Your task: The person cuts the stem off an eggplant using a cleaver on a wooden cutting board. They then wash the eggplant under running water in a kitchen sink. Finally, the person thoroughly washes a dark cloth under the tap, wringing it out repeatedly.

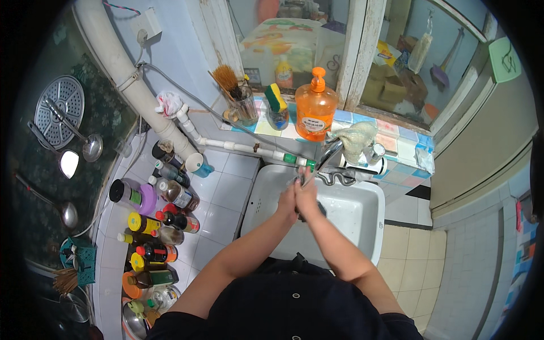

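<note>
Meeting above a sink (356, 211) seemingly holding something dark (322, 209): left hand (287, 200), right hand (307, 196).

White sink (358, 205), orange pump bottle (315, 107), yellow-and-green sponge (276, 98), pastel patchwork tiles (400, 145)

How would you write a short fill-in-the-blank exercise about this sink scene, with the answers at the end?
1. The left hand and right hand meet over a sink coloured ____.
2. The pump bottle is coloured ____.
3. Beside it, the sponge is yellow and ____.

Answers: white; orange; green.
</note>
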Motion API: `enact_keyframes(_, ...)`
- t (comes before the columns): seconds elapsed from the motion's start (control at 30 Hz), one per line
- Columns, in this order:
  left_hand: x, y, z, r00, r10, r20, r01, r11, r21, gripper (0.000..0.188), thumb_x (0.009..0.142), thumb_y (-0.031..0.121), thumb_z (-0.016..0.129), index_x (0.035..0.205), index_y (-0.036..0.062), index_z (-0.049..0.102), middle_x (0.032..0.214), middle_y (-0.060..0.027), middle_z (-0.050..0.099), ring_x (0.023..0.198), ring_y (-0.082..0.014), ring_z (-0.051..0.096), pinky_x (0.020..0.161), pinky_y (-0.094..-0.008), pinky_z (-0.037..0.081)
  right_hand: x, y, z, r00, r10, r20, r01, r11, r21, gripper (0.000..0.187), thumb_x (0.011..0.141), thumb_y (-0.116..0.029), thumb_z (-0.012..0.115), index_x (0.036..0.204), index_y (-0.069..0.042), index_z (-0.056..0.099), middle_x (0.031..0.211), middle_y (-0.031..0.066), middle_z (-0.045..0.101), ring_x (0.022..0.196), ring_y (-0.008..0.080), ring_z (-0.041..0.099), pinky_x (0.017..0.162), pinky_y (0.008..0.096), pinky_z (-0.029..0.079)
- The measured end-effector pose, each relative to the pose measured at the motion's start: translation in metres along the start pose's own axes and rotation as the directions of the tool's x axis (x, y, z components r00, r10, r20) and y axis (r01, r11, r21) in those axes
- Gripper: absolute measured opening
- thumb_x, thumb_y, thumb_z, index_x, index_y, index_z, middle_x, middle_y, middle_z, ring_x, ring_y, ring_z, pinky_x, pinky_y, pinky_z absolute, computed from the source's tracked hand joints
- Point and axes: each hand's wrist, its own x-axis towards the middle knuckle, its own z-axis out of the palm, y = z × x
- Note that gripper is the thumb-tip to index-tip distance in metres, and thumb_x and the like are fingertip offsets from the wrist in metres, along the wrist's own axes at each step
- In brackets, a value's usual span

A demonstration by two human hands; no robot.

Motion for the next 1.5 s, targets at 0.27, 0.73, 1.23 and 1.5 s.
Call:
enact_keyframes(0.27, -0.021, 0.016, 0.021, 0.993, -0.086, -0.081, 0.101, 0.973, 0.209, 0.052, 0.092, 0.05, 0.031, 0.128, 0.0133, 0.044, 0.119, -0.0048, 0.051, 0.108, -0.0188, 0.047, 0.09, -0.0321, 0.038, -0.006, 0.019, 0.004, 0.996, 0.058, 0.074, -0.051, 0.994, -0.101, 0.065, 0.088, -0.039, 0.042, 0.14, -0.009, 0.019, 0.143, 0.0198, 0.019, 0.133, 0.0369, 0.014, 0.107, 0.0465, 0.014)
enact_keyframes(0.73, -0.055, 0.083, 0.023, 0.967, -0.161, 0.198, 0.159, 0.987, 0.025, 0.019, 0.081, 0.023, 0.054, 0.09, 0.0065, 0.059, 0.086, -0.0091, 0.062, 0.084, -0.0237, 0.061, 0.077, -0.0377, 0.05, -0.023, 0.027, -0.054, 0.647, 0.568, 0.509, -0.763, 0.484, 0.429, 0.082, 0.078, -0.07, 0.039, 0.142, -0.028, 0.012, 0.149, 0.0068, -0.005, 0.137, 0.0177, -0.01, 0.103, 0.0522, -0.009)
enact_keyframes(1.23, -0.049, 0.045, -0.018, 0.97, -0.18, 0.166, 0.192, 0.98, -0.055, 0.062, 0.083, 0.06, 0.044, 0.117, 0.0085, 0.047, 0.109, -0.0093, 0.057, 0.093, -0.0207, 0.059, 0.077, -0.0324, 0.048, -0.043, -0.01, -0.016, 0.977, -0.018, 0.211, -0.043, 0.96, 0.278, 0.019, 0.079, -0.018, 0.068, 0.088, -0.005, 0.057, 0.082, 0.0043, 0.06, 0.071, 0.0099, 0.055, 0.062, 0.0245, 0.045)
enact_keyframes(1.5, 0.004, 0.023, -0.027, 0.82, -0.294, 0.491, 0.436, 0.877, -0.201, 0.043, 0.087, 0.053, 0.044, 0.088, 0.0118, 0.054, 0.074, -0.0027, 0.055, 0.065, -0.016, 0.054, 0.06, -0.0289, 0.047, -0.084, -0.082, -0.015, 0.868, -0.474, 0.145, 0.481, 0.733, -0.482, 0.018, 0.074, -0.025, 0.064, 0.073, -0.008, 0.058, 0.07, 0.008, 0.059, 0.068, 0.0305, 0.059, 0.06, 0.0372, 0.048)
